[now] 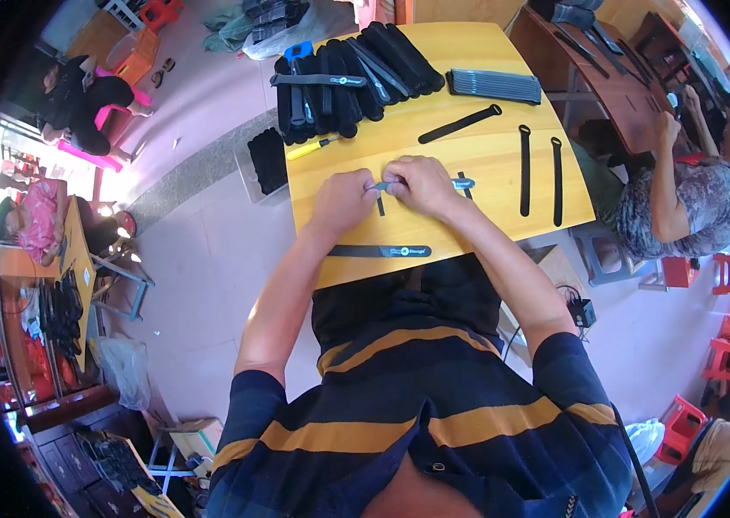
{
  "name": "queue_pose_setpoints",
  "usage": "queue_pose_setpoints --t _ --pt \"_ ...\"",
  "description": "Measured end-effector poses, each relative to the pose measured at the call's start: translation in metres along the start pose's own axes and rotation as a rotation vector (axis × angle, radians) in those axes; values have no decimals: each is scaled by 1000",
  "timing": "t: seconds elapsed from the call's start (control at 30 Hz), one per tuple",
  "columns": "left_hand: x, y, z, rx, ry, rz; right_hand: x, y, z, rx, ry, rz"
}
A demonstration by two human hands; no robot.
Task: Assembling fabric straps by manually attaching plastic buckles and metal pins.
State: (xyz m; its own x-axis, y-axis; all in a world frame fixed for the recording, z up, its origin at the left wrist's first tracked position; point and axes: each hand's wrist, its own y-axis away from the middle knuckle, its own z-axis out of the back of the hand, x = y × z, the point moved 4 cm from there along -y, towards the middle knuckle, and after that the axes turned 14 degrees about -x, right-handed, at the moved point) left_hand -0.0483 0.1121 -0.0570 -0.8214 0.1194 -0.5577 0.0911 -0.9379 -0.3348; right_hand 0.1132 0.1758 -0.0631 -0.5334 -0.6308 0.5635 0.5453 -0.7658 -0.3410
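Striped shirt [421, 423], L hand [344, 202] & R hand [421, 184] pinching grey strap [380, 186], blk strap pile [328, 102] beyond

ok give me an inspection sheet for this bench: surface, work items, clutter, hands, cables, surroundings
Surface: yellow tabletop, carrying straps.
Work items: grey strap between the hands; loose black straps to the right; second grey strap along the near edge; dark strap pile and grey stack at the far side.
Clutter: yellow-handled tool beside the pile; blue item at its far side, kind unclear.
Hands: left hand and right hand both closed on the grey strap.
Cables: black cables near a black device, right of the person's legs.
Surroundings: co-worker at a brown table, right; red stools far right.
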Motion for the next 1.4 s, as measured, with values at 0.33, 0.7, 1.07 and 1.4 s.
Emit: queue_pose_setpoints --t 0.33,0.7,1.07,1.4 --pt "-35 -2 19 103 171 81 -10 9 13 11 -314 23" --pt "-71 -43 39 30 366 84 -42 29 71 -55 -378 -116" --pt "-142 -79 36 4 149 -224 -57 86 92 -231 100 -451" --pt "-134 -118 -1 135 469 89 -60 86 92 -221 79 -537"
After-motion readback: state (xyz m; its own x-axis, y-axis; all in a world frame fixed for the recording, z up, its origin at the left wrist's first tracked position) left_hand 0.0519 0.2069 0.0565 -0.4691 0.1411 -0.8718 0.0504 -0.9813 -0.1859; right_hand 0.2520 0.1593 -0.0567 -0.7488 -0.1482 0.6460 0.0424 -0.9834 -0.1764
